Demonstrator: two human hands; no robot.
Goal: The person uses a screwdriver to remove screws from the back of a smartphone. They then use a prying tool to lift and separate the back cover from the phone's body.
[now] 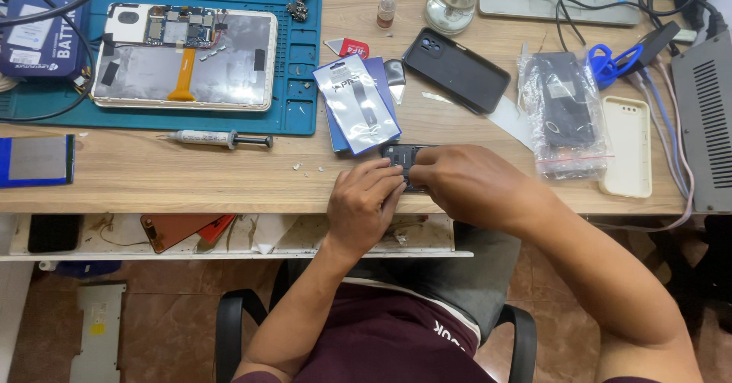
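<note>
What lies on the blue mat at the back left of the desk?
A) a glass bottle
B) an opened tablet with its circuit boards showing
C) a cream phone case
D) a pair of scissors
B: the opened tablet lies on the blue mat, with its boards and an orange ribbon cable exposed.

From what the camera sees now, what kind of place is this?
Probably a phone and tablet repair bench: an opened tablet lies on a blue work mat, and both hands work on a small dark phone.

both hands (415,189) on dark phone (398,154), wooden desk (191,177)
</note>
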